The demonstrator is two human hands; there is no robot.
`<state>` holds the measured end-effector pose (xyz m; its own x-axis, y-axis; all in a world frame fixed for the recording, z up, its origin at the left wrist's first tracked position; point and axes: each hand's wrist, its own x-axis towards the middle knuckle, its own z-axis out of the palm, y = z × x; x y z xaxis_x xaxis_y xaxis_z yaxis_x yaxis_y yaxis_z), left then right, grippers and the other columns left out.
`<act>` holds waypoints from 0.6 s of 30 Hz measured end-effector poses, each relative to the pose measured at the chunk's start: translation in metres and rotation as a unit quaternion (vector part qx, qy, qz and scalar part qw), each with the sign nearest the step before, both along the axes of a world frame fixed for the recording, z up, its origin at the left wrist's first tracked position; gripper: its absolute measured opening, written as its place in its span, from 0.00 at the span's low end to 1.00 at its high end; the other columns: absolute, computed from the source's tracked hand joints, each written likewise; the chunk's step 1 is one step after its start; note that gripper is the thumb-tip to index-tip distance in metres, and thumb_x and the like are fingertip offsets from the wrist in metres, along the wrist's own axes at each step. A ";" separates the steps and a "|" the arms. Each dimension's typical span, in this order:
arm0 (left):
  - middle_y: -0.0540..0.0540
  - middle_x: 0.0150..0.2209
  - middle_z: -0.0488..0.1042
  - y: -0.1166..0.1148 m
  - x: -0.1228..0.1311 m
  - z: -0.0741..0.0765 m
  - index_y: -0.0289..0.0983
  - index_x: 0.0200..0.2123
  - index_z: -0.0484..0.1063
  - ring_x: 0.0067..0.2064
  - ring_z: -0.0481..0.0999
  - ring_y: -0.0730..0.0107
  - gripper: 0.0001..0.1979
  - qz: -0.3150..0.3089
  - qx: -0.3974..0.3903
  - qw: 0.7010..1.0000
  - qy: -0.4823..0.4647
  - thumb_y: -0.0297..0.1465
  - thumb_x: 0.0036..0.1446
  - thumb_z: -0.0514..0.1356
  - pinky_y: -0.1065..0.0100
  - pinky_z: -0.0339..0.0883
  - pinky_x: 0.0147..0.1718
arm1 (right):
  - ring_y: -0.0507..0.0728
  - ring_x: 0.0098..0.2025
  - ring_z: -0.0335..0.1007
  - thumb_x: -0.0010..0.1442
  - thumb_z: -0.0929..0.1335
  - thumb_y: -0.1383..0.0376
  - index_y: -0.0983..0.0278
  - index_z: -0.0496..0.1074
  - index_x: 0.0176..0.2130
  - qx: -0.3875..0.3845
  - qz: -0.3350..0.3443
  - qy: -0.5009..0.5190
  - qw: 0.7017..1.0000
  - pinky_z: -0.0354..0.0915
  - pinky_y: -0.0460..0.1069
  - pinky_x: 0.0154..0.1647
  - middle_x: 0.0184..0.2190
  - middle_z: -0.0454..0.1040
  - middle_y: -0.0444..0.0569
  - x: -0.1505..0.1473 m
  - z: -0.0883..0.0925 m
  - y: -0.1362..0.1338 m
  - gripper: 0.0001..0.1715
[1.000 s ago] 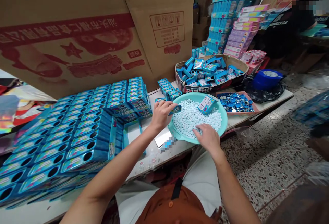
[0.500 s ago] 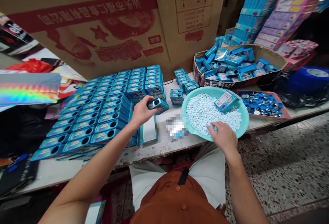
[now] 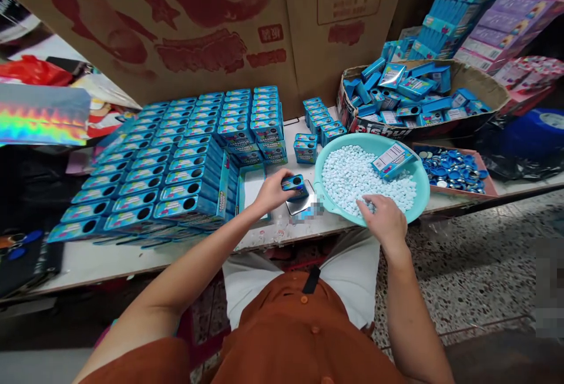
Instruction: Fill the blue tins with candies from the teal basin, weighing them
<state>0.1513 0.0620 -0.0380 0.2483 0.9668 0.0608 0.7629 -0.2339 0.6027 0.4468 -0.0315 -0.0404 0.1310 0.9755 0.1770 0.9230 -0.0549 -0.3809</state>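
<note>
A small blue carton point(image 3: 294, 184) with a round hole in its top is gripped by my left hand point(image 3: 275, 190). It stands on or just above a silver-topped scale point(image 3: 304, 201), partly blurred out. At the near edge of a turquoise basin point(image 3: 423, 187), my right hand point(image 3: 384, 219) touches small white candies point(image 3: 352, 178), thumb and fingers apart; part of its fingers is hidden. Another blue carton point(image 3: 392, 161) lies tilted on the candies. Left of my left hand stand packed rows of blue cartons point(image 3: 176, 172) with open holes.
Several filled-looking cartons point(image 3: 319, 120) stand behind the scale. A cut-down cardboard box point(image 3: 348, 120) holds loose blue cartons at the back right. A pink tray point(image 3: 489, 187) of blue and silver caps sits right of the basin. A large cardboard sheet point(image 3: 198, 32) walls off the back.
My left hand has moved right and down with the carton, from beside the rows to the scale. My right hand stays at the candies. The camera view has shifted.
</note>
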 end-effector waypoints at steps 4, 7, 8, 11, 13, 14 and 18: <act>0.45 0.49 0.74 -0.001 0.004 -0.002 0.42 0.54 0.63 0.51 0.73 0.56 0.31 -0.037 0.031 0.998 0.028 0.36 0.46 0.67 0.58 0.66 0.48 | 0.61 0.46 0.70 0.62 0.65 0.53 0.61 0.77 0.43 -0.004 -0.002 0.006 1.000 0.61 0.52 0.42 0.43 0.78 0.49 0.000 0.001 0.000 0.18; 0.42 0.53 0.70 -0.003 -0.003 0.008 0.41 0.59 0.58 0.56 0.68 0.55 0.39 -0.047 0.076 0.995 0.040 0.43 0.45 0.69 0.55 0.63 0.54 | 0.61 0.46 0.69 0.62 0.64 0.53 0.61 0.77 0.43 -0.012 -0.002 0.004 1.000 0.60 0.51 0.41 0.43 0.78 0.49 0.000 0.002 0.000 0.19; 0.42 0.54 0.70 -0.004 -0.006 0.012 0.41 0.59 0.58 0.56 0.67 0.56 0.39 -0.043 0.089 0.994 0.043 0.45 0.46 0.68 0.55 0.62 0.55 | 0.61 0.46 0.69 0.62 0.64 0.53 0.61 0.77 0.43 -0.013 -0.003 0.002 1.000 0.60 0.51 0.41 0.43 0.78 0.49 0.000 0.002 0.000 0.19; 0.42 0.53 0.70 -0.008 -0.018 0.023 0.40 0.56 0.61 0.56 0.67 0.58 0.33 -0.021 0.127 0.991 0.048 0.46 0.51 0.65 0.56 0.62 0.55 | 0.61 0.46 0.69 0.62 0.65 0.53 0.61 0.77 0.43 -0.008 -0.002 -0.002 1.000 0.59 0.51 0.41 0.43 0.78 0.50 0.001 0.001 0.001 0.19; 0.42 0.51 0.71 -0.009 -0.025 0.030 0.38 0.54 0.64 0.54 0.68 0.59 0.28 -0.010 0.154 0.987 0.045 0.45 0.54 0.63 0.57 0.63 0.54 | 0.60 0.45 0.69 0.62 0.65 0.53 0.61 0.77 0.43 -0.007 -0.002 -0.002 1.000 0.59 0.51 0.41 0.42 0.78 0.49 0.002 0.000 0.001 0.19; 0.42 0.50 0.72 -0.009 -0.028 0.034 0.38 0.53 0.64 0.53 0.69 0.60 0.25 -0.008 0.167 0.985 0.044 0.44 0.56 0.62 0.57 0.63 0.53 | 0.60 0.45 0.69 0.62 0.65 0.53 0.61 0.77 0.43 -0.007 -0.002 -0.002 1.000 0.59 0.51 0.41 0.42 0.78 0.49 0.002 0.000 0.002 0.19; 0.43 0.48 0.73 -0.011 -0.017 0.062 0.38 0.50 0.67 0.52 0.70 0.62 0.17 -0.048 0.226 0.971 0.062 0.40 0.61 0.57 0.57 0.63 0.53 | 0.60 0.44 0.69 0.61 0.65 0.52 0.60 0.78 0.42 -0.002 -0.004 0.001 1.000 0.59 0.51 0.40 0.42 0.78 0.49 0.002 0.001 0.001 0.19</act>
<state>0.1344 0.0506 0.0237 0.3676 0.8207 0.4375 0.7851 -0.5260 0.3271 0.4490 -0.0301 -0.0391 0.1386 0.9752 0.1726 0.9215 -0.0631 -0.3833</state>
